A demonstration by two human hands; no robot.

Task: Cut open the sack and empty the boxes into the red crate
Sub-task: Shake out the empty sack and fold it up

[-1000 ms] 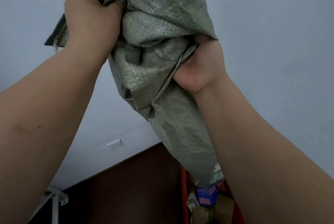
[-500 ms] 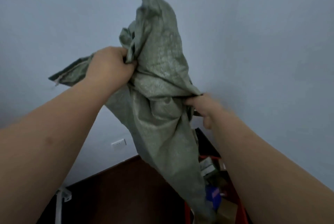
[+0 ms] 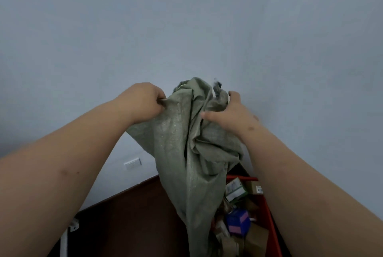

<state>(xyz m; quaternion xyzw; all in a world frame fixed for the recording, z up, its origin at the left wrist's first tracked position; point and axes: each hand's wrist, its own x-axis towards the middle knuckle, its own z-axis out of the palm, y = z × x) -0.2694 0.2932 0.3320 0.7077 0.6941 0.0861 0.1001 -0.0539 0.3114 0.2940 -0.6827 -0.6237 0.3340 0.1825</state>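
Woven sack [image 3: 186,153] faintly shiny; boxes [image 3: 256,240] matt cardboard; red crate [image 3: 272,225] smooth plastic.

Just one view here, a wide-angle cam on the person's head. It's aimed forward and a bit down, close in on both forearms, with the left hand [image 3: 143,102] and right hand [image 3: 232,115] mid-frame at arm's length. Wall [image 3: 186,18] fills the top half; floor [image 3: 134,215] and crate [image 3: 271,221] sit low along the bottom edge.

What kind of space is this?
Probably a storeroom or packing area, indoors. A bare pale wall with one socket, a dark floor, and a red crate of mixed small boxes under the woven sack.
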